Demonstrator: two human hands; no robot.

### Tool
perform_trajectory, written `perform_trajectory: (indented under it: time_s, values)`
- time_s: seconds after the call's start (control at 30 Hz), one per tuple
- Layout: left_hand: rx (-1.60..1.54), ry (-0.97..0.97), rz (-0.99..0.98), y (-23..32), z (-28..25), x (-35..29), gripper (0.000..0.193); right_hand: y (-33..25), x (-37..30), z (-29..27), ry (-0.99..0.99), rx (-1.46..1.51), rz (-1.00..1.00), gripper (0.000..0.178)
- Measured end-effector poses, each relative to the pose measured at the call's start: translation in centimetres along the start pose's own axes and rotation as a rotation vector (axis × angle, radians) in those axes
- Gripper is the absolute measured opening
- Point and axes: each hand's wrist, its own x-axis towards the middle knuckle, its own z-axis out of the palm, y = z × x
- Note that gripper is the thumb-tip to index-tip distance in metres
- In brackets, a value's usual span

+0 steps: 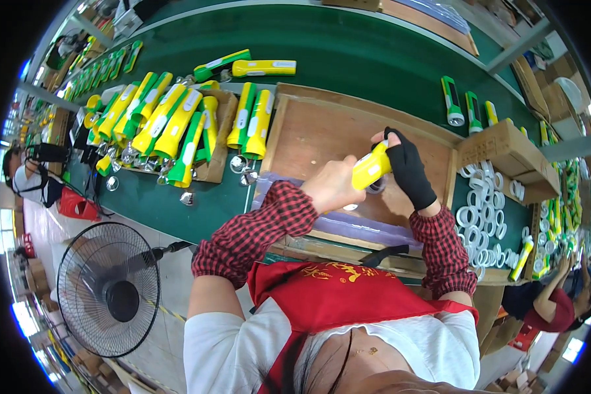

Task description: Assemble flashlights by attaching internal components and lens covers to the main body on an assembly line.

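A yellow flashlight (372, 167) is between my two hands, tilted above the wooden tray (302, 125). My left hand (335, 184) is bare and grips its lower left end. My right hand (408, 169), in a black fingerless glove, is closed around its upper right end. The fingers partly hide both ends of the flashlight. Just beneath it a dark round piece (376, 186) shows, too covered to make out. A small white piece (350, 207) lies at the tray's near side, below my left hand.
Left of the tray, a cardboard box (224, 141) is heaped with yellow and green flashlights (171, 125), silver reflectors (187, 197) dangling. White rings (482, 203) lie right, beside another carton (509, 157). More flashlights (452, 102) stand behind. A fan (111, 289) stands left; other people are at both sides.
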Motion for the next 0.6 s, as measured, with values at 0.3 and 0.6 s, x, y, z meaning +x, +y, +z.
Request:
perform_trajectory:
  time_s: [0.3,0.6]
  values:
    - [0.73,0.896,0.039,-7.0,-15.6,7.7,0.04,2.8,11.4,-9.6,0.534,-0.63,-0.347,0.03]
    - [0.825,0.15,-0.314,-20.9,-27.6,14.9,0.059,12.3,11.8,-13.7,0.238,-1.001,-0.02,0.059]
